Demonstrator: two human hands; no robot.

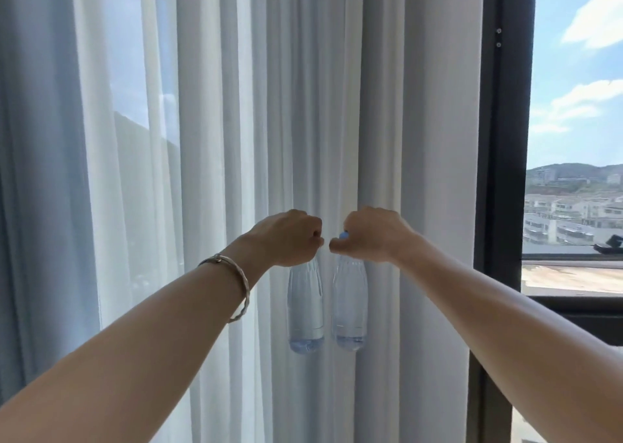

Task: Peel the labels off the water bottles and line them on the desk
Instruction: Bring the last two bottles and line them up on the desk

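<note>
Both water bottles are held in the air to the left of the dark window frame (pixel 502 139), in front of the sheer curtain (pixel 202 139) that hangs beside it. The left hand (pixel 290 237) grips the left bottle (pixel 305 311) at its top, with the fingers (pixel 314 233) curled tightly round the neck. The right hand (pixel 367 235), the nearer of the two to the frame, pinches the right bottle (pixel 349 307) in the same manner, and a blue cap (pixel 344 235) shows between thumb and forefinger. Each bottle hangs upright below its hand. The two are just beside each other, and contact between them cannot be confirmed. Holding at the neck leaves both clear bodies exposed, which probably allows a check against the window light. No label is visible on either body, so peeling appears complete for this pair. The worktop is not in view, so lining up is not yet done. A bracelet (pixel 232 284) sits on the left wrist.
</note>
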